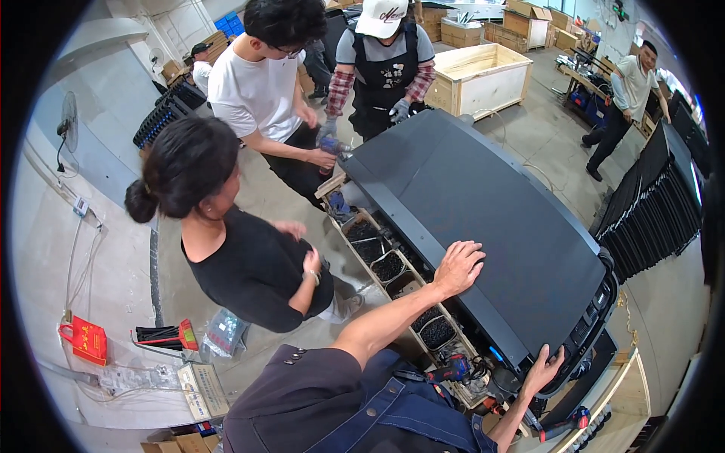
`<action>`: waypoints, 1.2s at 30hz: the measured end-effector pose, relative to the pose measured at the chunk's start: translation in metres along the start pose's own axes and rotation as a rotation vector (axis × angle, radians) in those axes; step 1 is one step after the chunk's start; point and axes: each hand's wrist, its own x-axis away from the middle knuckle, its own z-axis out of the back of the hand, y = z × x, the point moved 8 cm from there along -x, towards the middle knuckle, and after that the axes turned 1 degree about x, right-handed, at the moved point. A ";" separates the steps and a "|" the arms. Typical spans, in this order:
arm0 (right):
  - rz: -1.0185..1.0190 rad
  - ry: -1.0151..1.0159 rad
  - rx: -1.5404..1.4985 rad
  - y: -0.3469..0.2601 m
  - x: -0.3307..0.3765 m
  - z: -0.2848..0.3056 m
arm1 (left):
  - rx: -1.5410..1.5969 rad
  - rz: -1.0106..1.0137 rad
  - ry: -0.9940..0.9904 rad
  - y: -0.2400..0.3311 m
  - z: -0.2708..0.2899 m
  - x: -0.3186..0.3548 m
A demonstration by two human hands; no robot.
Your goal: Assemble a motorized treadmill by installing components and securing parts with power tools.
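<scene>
A large dark grey panel (483, 219), flat-topped with bevelled long edges, lies across the work stand in front of me. My left hand (458, 268) rests palm down on its near long side, fingers spread forward and holding nothing. At the panel's right end, my right hand (542, 371) grips the corner edge beside a black frame with slots (589, 321). The underside of that grip is hidden. Along the near side runs a wooden parts tray (396, 272) with bins of small black pieces. A red and blue power drill (453, 368) lies at its near end.
Across the stand, a gloved person (381, 68) and one in white (264, 90) stand by another power drill (331, 149). A person in black (249, 241) stands at left. Stacked black boards (649, 204) are right; a wooden crate (491, 83) is behind. Another drill (566, 424) lies lower right.
</scene>
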 end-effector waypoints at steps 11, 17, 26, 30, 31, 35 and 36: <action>-0.060 -0.036 0.044 -0.013 0.003 -0.006 | -0.004 0.013 -0.006 -0.001 0.001 -0.005; -0.015 -0.015 0.336 -0.020 0.004 -0.007 | 0.023 0.030 -0.012 -0.006 0.002 -0.004; -0.089 0.241 0.719 -0.044 0.023 -0.021 | 0.276 0.033 -0.249 -0.048 0.016 -0.013; -0.081 0.286 0.748 -0.044 0.023 -0.017 | 0.083 0.028 -0.086 -0.105 0.056 -0.033; -0.083 0.288 0.747 -0.047 0.023 -0.019 | 0.060 0.046 -0.071 -0.126 0.063 -0.034; -0.015 0.319 0.810 -0.043 0.016 -0.015 | 0.178 0.014 -0.135 -0.145 0.074 -0.039; -0.069 0.314 0.806 -0.040 0.018 -0.013 | 0.171 -0.007 -0.104 -0.145 0.075 -0.038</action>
